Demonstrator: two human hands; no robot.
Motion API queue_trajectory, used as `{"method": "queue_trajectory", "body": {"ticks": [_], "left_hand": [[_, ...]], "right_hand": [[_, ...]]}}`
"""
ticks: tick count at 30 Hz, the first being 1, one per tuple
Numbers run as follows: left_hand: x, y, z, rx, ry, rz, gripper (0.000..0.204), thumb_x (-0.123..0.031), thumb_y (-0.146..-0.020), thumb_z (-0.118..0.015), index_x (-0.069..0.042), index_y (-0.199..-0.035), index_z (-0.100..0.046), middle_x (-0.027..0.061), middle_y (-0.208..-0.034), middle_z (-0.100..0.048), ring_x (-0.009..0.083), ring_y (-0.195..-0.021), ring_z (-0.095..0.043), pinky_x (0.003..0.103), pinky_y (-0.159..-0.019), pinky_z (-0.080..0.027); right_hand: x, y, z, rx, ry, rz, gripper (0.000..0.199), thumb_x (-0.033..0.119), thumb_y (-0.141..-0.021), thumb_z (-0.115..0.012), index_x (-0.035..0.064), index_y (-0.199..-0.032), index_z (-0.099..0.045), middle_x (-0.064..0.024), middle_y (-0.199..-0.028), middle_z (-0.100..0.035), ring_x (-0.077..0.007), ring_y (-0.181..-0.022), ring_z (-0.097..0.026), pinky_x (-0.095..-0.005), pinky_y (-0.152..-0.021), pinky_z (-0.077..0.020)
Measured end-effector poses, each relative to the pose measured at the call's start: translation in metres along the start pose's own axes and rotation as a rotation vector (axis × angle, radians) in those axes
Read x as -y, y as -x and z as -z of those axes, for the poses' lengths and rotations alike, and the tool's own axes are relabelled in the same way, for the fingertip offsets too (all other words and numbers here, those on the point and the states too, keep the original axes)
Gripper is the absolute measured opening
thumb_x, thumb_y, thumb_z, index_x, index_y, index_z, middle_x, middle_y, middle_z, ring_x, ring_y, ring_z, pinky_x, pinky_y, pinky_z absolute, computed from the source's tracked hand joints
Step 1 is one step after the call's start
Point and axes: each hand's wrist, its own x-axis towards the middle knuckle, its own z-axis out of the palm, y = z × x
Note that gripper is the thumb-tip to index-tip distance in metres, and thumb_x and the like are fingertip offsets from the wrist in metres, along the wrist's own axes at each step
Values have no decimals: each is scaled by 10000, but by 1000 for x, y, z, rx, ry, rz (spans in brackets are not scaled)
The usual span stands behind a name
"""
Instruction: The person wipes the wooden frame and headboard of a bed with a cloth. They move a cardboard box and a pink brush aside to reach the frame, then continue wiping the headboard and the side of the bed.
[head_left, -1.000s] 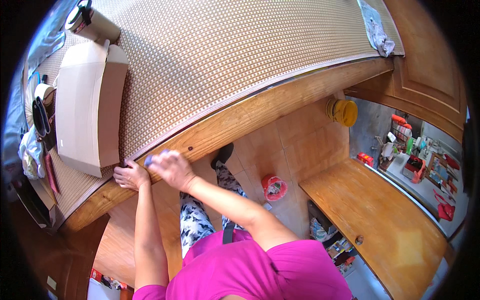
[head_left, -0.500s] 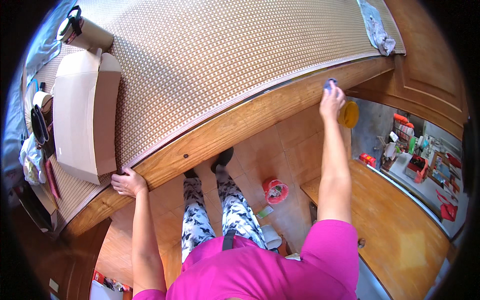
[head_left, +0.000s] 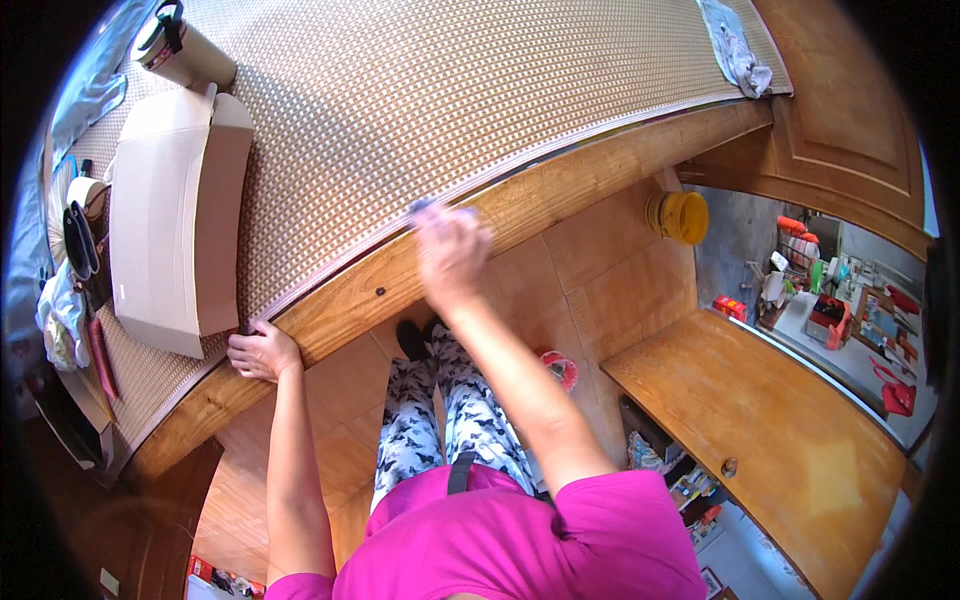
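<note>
A long wooden bed rail (head_left: pixel 560 190) runs along the edge of a woven mat (head_left: pixel 400 120). My right hand (head_left: pixel 455 258) is closed on a small bluish cloth (head_left: pixel 424 210) at the middle of the rail, by the mat's border. The hand is slightly blurred, and its fingers hide most of the cloth. Further left, my left hand (head_left: pixel 265 352) grips the rail with bent fingers, near the lower corner of an opened cardboard box (head_left: pixel 165 220) lying on the mat.
A lidded tan canister (head_left: pixel 190 55) stands behind the box. A crumpled cloth (head_left: pixel 738 60) lies at the mat's far right corner. Below the rail are a yellow bucket (head_left: pixel 685 217) and a red basket (head_left: pixel 562 370). A wooden cabinet top (head_left: pixel 770 440) extends at the right.
My right hand has swept the cloth left along the rail, from near its right end to the middle. My left hand stays at the same place on the rail.
</note>
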Motion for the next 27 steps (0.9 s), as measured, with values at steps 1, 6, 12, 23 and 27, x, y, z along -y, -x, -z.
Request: {"method": "queue_trajectory", "body": {"ticks": [1, 6, 12, 23, 27], "left_hand": [[-5, 1, 2, 23, 8, 4, 458, -449, -917, -559, -27, -1087, -508, 199, -1144, -554, 391, -1134, -521, 547, -946, -407], [-11, 2, 1, 6, 36, -10, 450, -442, -910, -568, -33, -1087, -507, 199, -1144, -556, 389, -1138, -520, 546, -945, -403], [-1, -3, 6, -15, 45, 7, 392, -409, -893, -573, -44, -1019, -508, 193, -1086, -564, 393, -1119, -530, 557, -948, -402], [-12, 3, 8, -50, 137, -19, 422, -397, -867, -582, -22, -1050, -519, 193, -1118, -571, 389, -1169, -515, 536, -1016, -376], [-5, -2, 3, -43, 123, -11, 452, -434, -894, -585, -22, -1065, -515, 196, -1142, -568, 393, -1184, -506, 543, -1030, -367]], "right_hand": [[33, 17, -6, 1, -37, 32, 233, 211, -1012, -516, 215, -1183, -674, 15, -1288, -577, -199, -1181, -461, -422, -980, -343], [134, 82, -8, 168, -165, 373, 354, 217, -901, -580, 260, -1240, -673, 48, -1360, -548, -191, -1253, -453, -424, -1049, -334], [18, 16, 36, 108, -258, 432, 177, 349, -947, -629, 240, -1055, -718, -20, -1145, -678, -228, -945, -649, -422, -815, -543], [-74, -1, 4, -177, 181, -275, 505, 178, -955, -602, 179, -1451, -507, -135, -1400, -478, -382, -1294, -374, -546, -1037, -373], [84, 47, -14, 13, -127, -9, 468, 110, -927, -579, 169, -1390, -552, -106, -1321, -541, -298, -1208, -485, -471, -995, -398]]}}
